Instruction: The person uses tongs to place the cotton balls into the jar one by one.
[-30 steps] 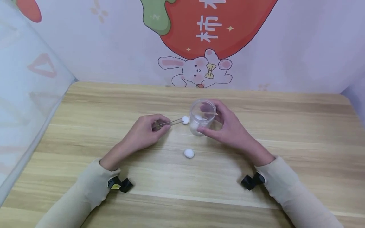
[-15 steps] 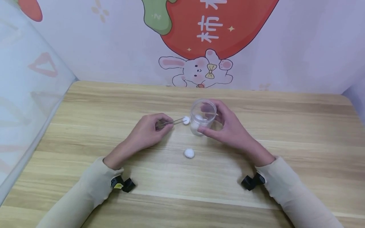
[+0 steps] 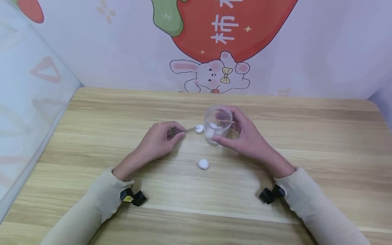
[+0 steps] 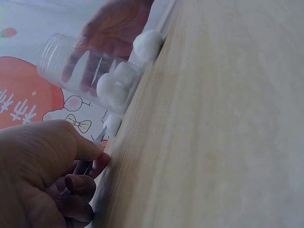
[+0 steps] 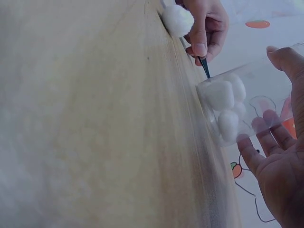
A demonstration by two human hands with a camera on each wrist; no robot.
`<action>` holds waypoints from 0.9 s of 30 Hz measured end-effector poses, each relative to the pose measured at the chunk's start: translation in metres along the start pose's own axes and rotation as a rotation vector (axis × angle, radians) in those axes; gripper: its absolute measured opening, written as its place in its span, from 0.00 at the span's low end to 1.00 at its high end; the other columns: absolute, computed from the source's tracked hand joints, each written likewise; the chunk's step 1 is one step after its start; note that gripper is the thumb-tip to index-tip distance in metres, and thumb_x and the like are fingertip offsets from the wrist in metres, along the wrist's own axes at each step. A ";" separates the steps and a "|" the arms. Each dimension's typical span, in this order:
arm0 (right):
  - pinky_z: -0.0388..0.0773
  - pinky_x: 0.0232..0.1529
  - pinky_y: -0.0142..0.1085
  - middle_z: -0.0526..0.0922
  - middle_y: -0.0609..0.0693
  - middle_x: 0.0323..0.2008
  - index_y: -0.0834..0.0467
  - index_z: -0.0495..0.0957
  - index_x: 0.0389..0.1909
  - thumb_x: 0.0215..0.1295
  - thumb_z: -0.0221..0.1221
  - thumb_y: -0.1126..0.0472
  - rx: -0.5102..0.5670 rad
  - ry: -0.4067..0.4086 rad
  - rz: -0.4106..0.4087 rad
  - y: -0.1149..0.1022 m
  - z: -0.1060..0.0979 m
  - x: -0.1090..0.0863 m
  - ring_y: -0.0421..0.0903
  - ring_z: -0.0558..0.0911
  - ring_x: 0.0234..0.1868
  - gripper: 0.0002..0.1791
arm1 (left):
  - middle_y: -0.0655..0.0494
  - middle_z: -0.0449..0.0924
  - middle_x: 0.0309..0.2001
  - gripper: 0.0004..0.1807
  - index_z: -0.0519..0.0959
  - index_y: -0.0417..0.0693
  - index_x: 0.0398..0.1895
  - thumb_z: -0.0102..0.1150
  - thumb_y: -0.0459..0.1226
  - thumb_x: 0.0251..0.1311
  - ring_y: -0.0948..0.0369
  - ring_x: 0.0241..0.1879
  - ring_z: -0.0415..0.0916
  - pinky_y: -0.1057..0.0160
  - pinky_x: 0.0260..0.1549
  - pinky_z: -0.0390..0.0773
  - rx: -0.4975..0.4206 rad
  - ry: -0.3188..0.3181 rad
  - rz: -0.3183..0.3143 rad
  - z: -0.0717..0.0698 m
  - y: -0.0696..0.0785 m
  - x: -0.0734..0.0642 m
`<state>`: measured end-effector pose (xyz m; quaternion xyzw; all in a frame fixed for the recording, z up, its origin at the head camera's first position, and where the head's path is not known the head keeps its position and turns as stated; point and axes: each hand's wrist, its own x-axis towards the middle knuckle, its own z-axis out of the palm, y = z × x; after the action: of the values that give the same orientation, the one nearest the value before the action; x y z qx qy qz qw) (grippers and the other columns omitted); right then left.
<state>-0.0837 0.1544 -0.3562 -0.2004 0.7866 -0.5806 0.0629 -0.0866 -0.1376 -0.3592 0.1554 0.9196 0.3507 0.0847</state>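
Note:
My left hand (image 3: 162, 139) pinches metal tweezers (image 3: 187, 130), whose tips are at a white cotton ball (image 3: 199, 128) just left of the jar. My right hand (image 3: 245, 136) holds a clear plastic jar (image 3: 218, 119) upright on the table, thumb on the near side and fingers behind. Several cotton balls (image 5: 221, 95) lie in the bottom of the jar, as the right wrist view shows. Another loose cotton ball (image 3: 203, 164) lies on the table nearer to me, in front of the jar; it also shows as the upper cotton ball (image 4: 148, 45) in the left wrist view.
The wood-grain table (image 3: 196, 211) extends to both sides of the arms. Behind it stands a wall covering (image 3: 275, 68) with a printed rabbit and red fruit. A pale panel (image 3: 30, 102) borders the table on the left. Each sleeve cuff carries a small black camera.
My left hand has shifted slightly right, toward the jar. The tweezer arms, spread apart before, now lie close together at the cotton ball. The right hand and jar stay in place.

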 end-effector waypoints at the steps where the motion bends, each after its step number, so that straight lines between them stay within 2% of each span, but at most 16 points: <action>1: 0.75 0.74 0.48 0.79 0.50 0.67 0.52 0.68 0.73 0.57 0.77 0.67 0.000 0.001 -0.001 0.000 0.000 0.000 0.46 0.77 0.71 0.44 | 0.51 0.92 0.48 0.08 0.88 0.48 0.47 0.68 0.40 0.70 0.52 0.55 0.87 0.47 0.61 0.82 0.001 0.001 0.002 0.000 0.000 0.000; 14: 0.74 0.75 0.50 0.78 0.50 0.68 0.51 0.68 0.73 0.59 0.77 0.65 -0.009 -0.001 0.016 0.001 0.000 0.000 0.47 0.77 0.71 0.43 | 0.54 0.92 0.47 0.06 0.89 0.50 0.46 0.68 0.39 0.71 0.56 0.51 0.87 0.49 0.57 0.84 -0.014 0.013 0.006 0.000 -0.004 -0.001; 16: 0.74 0.75 0.50 0.78 0.50 0.68 0.50 0.68 0.73 0.58 0.77 0.65 -0.009 -0.003 0.016 0.001 0.000 0.000 0.46 0.77 0.71 0.43 | 0.54 0.92 0.46 0.06 0.89 0.51 0.46 0.68 0.39 0.71 0.58 0.46 0.86 0.52 0.52 0.84 -0.014 0.015 0.002 -0.001 -0.005 -0.001; 18: 0.74 0.75 0.50 0.79 0.50 0.68 0.50 0.68 0.73 0.59 0.77 0.64 -0.012 -0.003 0.017 0.002 0.000 0.000 0.46 0.77 0.71 0.43 | 0.55 0.92 0.44 0.06 0.89 0.51 0.45 0.68 0.40 0.71 0.59 0.39 0.82 0.56 0.43 0.81 -0.011 0.022 0.001 -0.002 -0.005 -0.002; 21: 0.74 0.75 0.49 0.79 0.50 0.68 0.49 0.68 0.73 0.59 0.77 0.64 -0.018 -0.004 0.022 0.001 -0.001 0.000 0.46 0.77 0.71 0.43 | 0.57 0.91 0.40 0.06 0.90 0.52 0.45 0.68 0.40 0.71 0.59 0.29 0.72 0.61 0.31 0.71 -0.009 0.037 0.006 -0.004 -0.004 -0.002; 27: 0.75 0.74 0.48 0.79 0.49 0.67 0.50 0.68 0.73 0.57 0.78 0.65 -0.016 0.004 0.024 -0.002 -0.002 -0.001 0.46 0.78 0.71 0.44 | 0.56 0.83 0.27 0.06 0.89 0.51 0.46 0.67 0.39 0.71 0.62 0.20 0.61 0.64 0.19 0.62 -0.019 0.054 0.016 -0.011 -0.001 -0.003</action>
<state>-0.0829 0.1557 -0.3543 -0.1905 0.7937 -0.5739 0.0667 -0.0866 -0.1465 -0.3512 0.1526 0.9169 0.3641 0.0587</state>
